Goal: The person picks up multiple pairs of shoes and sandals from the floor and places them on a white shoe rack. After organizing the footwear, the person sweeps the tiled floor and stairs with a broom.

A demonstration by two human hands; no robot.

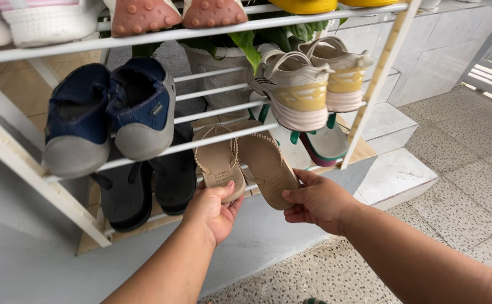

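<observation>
Setting: a white metal shoe rack stands against a grey wall, on a speckled terrazzo floor beside pale tiled steps.
Left hand: thumb on top and fingers underneath, pinching the heel end of the left tan flip-flop.
Right hand: thumb and fingers closed on the heel edge of the right tan flip-flop.
Tan flip-flops: the pair lies side by side, touching, toes pointing into the rack, resting on the lowest rails just under the middle shelf bar; thin braided straps show on both.
Lower shelf, left: a pair of black flip-flops lies just beside the tan pair.
Lower shelf, right: a green and maroon sandal sits behind the tan pair, partly hidden.
Middle shelf, left: two navy slip-on shoes with grey toe caps, tilted toe-down over the rails.
Middle shelf, right: two beige sneakers with yellow and pink heels, heels facing out.
Top shelf: white sneakers, then pink studded soles, then a yellow sole.
Behind the rack: green leaves of a plant in a grey pot.
</observation>
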